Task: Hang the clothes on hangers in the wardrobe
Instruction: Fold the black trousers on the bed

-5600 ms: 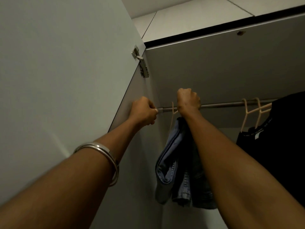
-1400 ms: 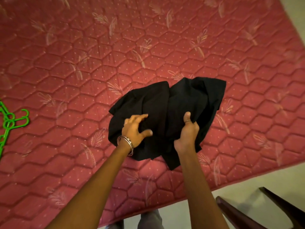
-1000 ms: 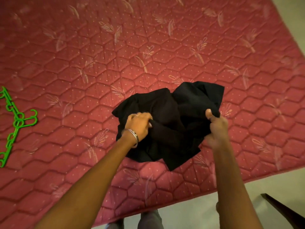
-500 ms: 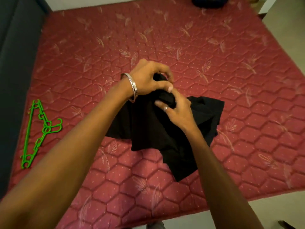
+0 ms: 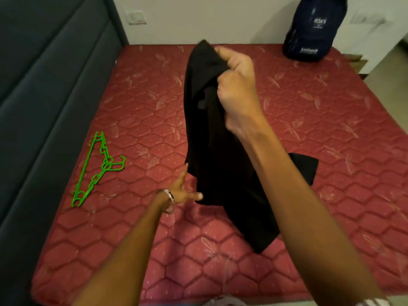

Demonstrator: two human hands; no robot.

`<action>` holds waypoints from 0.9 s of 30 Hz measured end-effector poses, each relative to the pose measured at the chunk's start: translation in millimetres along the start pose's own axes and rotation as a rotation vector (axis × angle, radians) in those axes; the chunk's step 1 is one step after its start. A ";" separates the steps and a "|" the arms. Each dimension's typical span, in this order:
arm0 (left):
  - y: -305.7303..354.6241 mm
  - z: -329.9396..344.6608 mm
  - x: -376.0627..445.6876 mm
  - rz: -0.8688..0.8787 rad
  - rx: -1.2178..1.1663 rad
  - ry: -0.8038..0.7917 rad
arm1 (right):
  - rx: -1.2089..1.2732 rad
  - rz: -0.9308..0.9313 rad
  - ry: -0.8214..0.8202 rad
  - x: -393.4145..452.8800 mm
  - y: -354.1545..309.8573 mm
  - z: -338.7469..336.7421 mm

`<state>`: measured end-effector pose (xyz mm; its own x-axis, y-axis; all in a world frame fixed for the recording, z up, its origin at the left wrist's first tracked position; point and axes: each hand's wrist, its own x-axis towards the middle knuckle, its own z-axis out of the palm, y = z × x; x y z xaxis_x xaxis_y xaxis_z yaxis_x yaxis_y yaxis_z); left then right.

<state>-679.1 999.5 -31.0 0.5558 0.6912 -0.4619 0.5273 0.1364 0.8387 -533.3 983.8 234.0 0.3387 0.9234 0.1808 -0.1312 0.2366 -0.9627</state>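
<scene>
I see black garment (image 5: pixel 212 151) lifted over the bed (image 5: pixel 331 151), lower end touching it | my right hand (image 5: pixel 237 89) grips its top | left hand (image 5: pixel 183 193) spread beside its hem | green hanger (image 5: pixel 97 171) left of garment | backpack (image 5: pixel 313 29) beyond, lettering too blurred to read

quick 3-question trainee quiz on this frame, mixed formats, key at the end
1. True or false: the green hanger is already inside the black garment.
2. Which hand has a grip on the garment? A) left B) right C) both
3. Fill in: a dark ____ stands at the far right corner of the mattress.

Key:
1. False; it lies on the mattress, apart.
2. B; right hand bunches the cloth, left hand is spread beside it.
3. Backpack.
</scene>
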 end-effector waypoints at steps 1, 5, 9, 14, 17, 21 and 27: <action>-4.4 4.4 -3.9 0.014 -0.048 -0.043 | 0.043 -0.001 0.014 1.4 -6.5 12.9; 27.1 1.8 -21.2 0.034 -0.425 0.314 | 0.316 0.095 0.027 -4.3 -18.3 63.3; 55.3 -50.9 -33.1 0.021 -0.657 0.672 | 0.317 0.058 0.028 -7.0 -11.7 92.9; 41.7 -157.7 -49.5 0.044 -0.751 0.693 | -0.226 0.056 0.017 -4.2 25.4 50.4; 46.9 -199.8 -77.4 0.237 -0.923 0.557 | -0.649 0.263 -0.402 -22.1 65.8 12.6; 60.8 -217.4 -127.8 0.603 -0.623 0.408 | -0.934 0.872 -0.954 -51.6 118.8 -8.3; 55.5 -207.7 -161.6 0.693 0.297 -0.029 | 0.058 0.851 -0.171 -46.6 161.0 60.5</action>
<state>-873.2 1042.7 150.2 0.8378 0.5297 0.1320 0.1997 -0.5224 0.8290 -626.5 997.1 82.7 -0.0401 0.8250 -0.5637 -0.3251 -0.5442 -0.7734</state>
